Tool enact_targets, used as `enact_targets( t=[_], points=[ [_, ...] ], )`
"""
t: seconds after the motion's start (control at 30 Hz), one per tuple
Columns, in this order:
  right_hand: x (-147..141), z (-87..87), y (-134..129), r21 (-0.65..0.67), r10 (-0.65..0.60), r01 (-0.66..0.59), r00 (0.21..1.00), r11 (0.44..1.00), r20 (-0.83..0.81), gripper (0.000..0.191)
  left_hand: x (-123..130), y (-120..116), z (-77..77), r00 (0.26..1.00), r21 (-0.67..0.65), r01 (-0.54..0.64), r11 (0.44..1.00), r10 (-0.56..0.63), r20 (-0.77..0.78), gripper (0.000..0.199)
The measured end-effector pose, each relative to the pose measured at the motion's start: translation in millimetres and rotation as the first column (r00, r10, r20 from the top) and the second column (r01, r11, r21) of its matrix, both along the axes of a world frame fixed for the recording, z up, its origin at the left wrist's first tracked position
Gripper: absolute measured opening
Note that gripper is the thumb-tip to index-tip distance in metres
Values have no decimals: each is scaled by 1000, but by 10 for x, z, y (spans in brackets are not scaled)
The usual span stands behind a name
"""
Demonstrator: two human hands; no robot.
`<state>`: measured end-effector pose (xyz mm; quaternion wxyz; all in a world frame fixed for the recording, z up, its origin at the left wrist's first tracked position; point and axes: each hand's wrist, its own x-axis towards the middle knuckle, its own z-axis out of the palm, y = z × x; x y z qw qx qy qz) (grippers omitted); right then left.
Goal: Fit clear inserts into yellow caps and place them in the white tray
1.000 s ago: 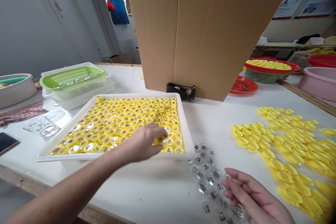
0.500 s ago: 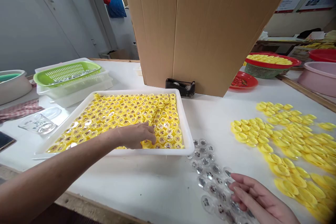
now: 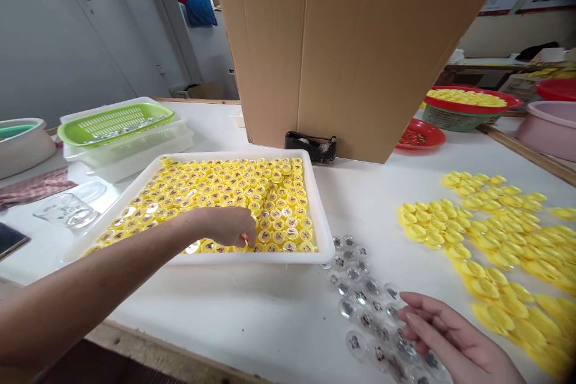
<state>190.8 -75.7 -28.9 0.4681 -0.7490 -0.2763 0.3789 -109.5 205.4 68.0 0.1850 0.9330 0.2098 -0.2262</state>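
Observation:
My left hand reaches over the white tray, its fingers bent down in a pinch on a yellow round piece near the tray's front edge. The hand covers most of that piece. Packed rows of yellow round pieces with printed clear tops fill the tray. My right hand hovers at the lower right, fingers loosely curled, thumb apart from the index finger, nothing visible in it. Just left of its fingertips lie loose clear discs with small printed pictures.
Yellow oval caps spread over the right of the table. A tall cardboard box stands behind a black tape dispenser. On the left are a green basket in clear bins and a glass cup. Red dishes sit farther right.
My left hand has shifted slightly left and toward the tray's front edge, its fingers now curled tighter. My right hand is almost where it was. The view has moved slightly.

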Motion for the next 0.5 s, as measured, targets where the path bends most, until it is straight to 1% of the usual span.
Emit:
enact_targets(
  t=[0.1, 0.17, 0.23, 0.27, 0.3, 0.33, 0.37, 0.4, 0.43, 0.5],
  points=[
    [-9, 47, -22, -19, 31, -31, 999, 999, 43, 49, -4, 24, 2, 1000, -11, -4, 1000, 4, 13, 32],
    [9, 71, -33, -4, 21, -21, 997, 1000, 80, 47, -10, 41, 61, 998, -15, -35, 999, 36, 54, 30],
    [46, 92, -17, 12, 11, -13, 987, 1000, 159, 40, 3, 20, 150, 983, 34, -114, 993, 107, 149, 26],
    [69, 104, 9, 13, 23, -27, 970, 1000, 241, 35, 22, -23, 196, 965, 79, -164, 983, 143, 219, 23],
    [93, 117, 51, 5, 44, -48, 941, 999, 336, 30, 53, -94, 235, 941, 122, -211, 970, 167, 295, 22],
    [114, 130, 110, -15, 82, -84, 891, 996, 446, 25, 97, -199, 264, 912, 148, -248, 957, 179, 370, 21],
    [132, 142, 186, -53, 137, -129, 821, 990, 555, 23, 154, -336, 278, 883, 146, -263, 954, 177, 434, 20],
    [144, 148, 278, -76, 163, -147, 782, 986, 602, 20, 224, -502, 274, 861, 112, -247, 963, 165, 482, 20],
    [148, 148, 381, -92, 182, -160, 757, 983, 627, 17, 307, -688, 251, 848, 54, -197, 979, 142, 510, 20],
    [132, 122, 606, -141, 244, -202, 718, 969, 651, 12, 501, -1071, 148, 853, -76, -22, 997, 59, 519, 18]
  ],
)
